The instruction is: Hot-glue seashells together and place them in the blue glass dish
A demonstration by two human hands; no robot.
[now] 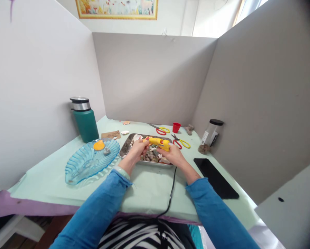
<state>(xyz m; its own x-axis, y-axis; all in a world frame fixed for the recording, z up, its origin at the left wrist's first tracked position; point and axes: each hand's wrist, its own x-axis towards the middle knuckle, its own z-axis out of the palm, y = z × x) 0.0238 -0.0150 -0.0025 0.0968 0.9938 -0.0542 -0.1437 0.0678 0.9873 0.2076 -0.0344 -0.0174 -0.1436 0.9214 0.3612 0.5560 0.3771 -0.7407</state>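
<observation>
A yellow hot glue gun (157, 141) is gripped in my right hand (173, 154), its nozzle pointing left. From its handle a black cord (172, 190) runs down over the table's front edge. My left hand (138, 150) is closed at the nozzle end, fingertips pressed together; whatever they pinch is too small to make out. Both hands are above a metal tray (126, 145) filled with shells and small stones (153, 155). To the left lies a blue shell-shaped glass dish (84, 162) with an orange disc (99, 145) and a small silvery piece (106, 151) in it.
A green bottle (85, 121) stands at the left. Two pairs of scissors (161, 130) and a red cup (176, 127) lie behind the tray. At the right are a clear jar (209, 136) and a black flat pad (215, 178). Grey panels (155, 79) wall in the table.
</observation>
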